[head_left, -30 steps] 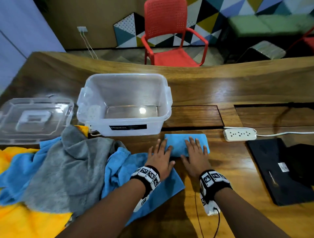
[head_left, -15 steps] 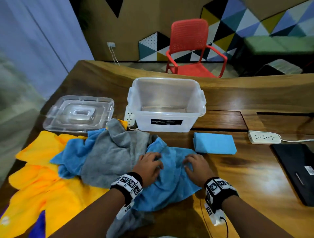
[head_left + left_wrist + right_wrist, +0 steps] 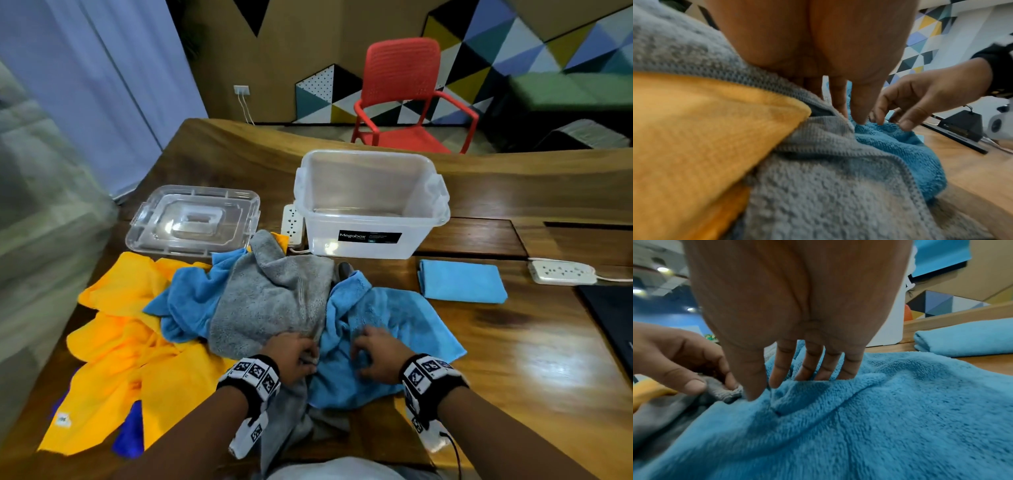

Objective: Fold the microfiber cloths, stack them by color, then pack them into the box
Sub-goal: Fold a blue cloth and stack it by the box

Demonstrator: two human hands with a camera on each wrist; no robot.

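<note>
A folded light-blue cloth lies on the table to the right of the clear, empty plastic box. In front of me an unfolded light-blue cloth lies crumpled beside a grey cloth. My left hand pinches the grey cloth's edge between thumb and finger. Close beside it, my right hand has its fingers curled down into the blue cloth, with the thumb and index finger pinching a ridge of it. Yellow cloths, a second blue cloth and a dark-blue cloth make up the pile at the left.
The box's clear lid lies to the left of the box. One white power strip sits by the box and another at the right, near a flat black object. A red chair stands beyond the table.
Both hands left the folded blue cloth, where they lay flat, and came back to the pile. The left hand now pinches the grey cloth and the right grips the unfolded blue one.
</note>
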